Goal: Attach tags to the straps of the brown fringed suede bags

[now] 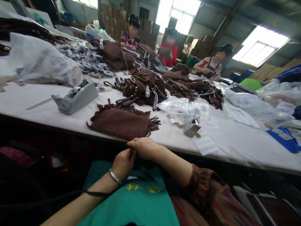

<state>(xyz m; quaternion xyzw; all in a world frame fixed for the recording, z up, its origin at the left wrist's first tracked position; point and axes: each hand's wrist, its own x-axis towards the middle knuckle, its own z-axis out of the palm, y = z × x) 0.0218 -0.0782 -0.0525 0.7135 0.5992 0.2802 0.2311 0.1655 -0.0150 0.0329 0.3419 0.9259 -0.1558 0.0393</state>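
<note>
My left hand (123,163), with a silver bracelet at the wrist, is closed in a pinch just below the table's front edge. My right hand (144,147) meets it there, its fingers bent and pressed together. Between the fingertips of both hands shows a bit of dark strap, mostly hidden by the fingers. A long dark strap (94,193) also lies across my left forearm and trails off to the left; whether it is the same piece I cannot tell. Just beyond my hands, a brown fringed bag (119,122) lies flat at the table edge.
Brown fringed bags with gold hardware (143,86) are heaped mid-table, beside wrapped straps (90,58). A grey tape dispenser (75,97) stands left, a smaller dispenser (191,128) right, near clear plastic bags (183,106). Several people sit across the white table (240,141).
</note>
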